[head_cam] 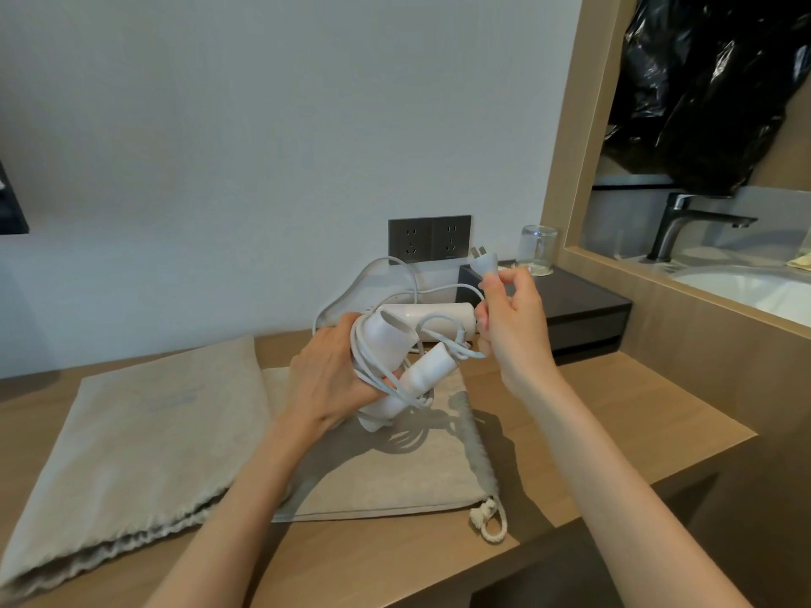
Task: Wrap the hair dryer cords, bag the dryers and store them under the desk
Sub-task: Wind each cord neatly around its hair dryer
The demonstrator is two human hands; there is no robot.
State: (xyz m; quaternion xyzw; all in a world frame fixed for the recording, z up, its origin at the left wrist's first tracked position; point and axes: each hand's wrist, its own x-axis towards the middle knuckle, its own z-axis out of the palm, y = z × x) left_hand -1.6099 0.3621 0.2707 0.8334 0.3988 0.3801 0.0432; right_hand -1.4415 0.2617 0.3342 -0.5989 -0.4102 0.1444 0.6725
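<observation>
Spread below both hands: a wooden bench (592, 414), set against a pale wall.

Lying flat on it, left of the left fingers (388, 382): a big cloth bag (145, 432), beige, mouth towards the camera.

Directly under both hands: a smaller cloth bag (395, 476) of the same stuff, its drawstring knot (485, 515) on the bench at the near right corner.

Behind the right fingers (482, 320): a black box (588, 309), with an upturned glass (536, 250) standing on top.

Just behind and between the two hands, lying on its side on the bench: a second hair dryer (443, 318), white.

Held up clear of the bags in the left hand (324, 379): a white hair dryer (395, 340), barrel tilted up, fingers curled round the body.

Wound in several loops round that dryer and over the left fingers: white cord (364, 362). More slack looped behind, against the wall; hard to tell which dryer it belongs to.

Raised in the right hand (513, 318), pinched between thumb and curled fingers: the plug (487, 265), prongs pointing up and left.

Beyond the plug, on the wall: dark wall sockets (429, 237).
</observation>
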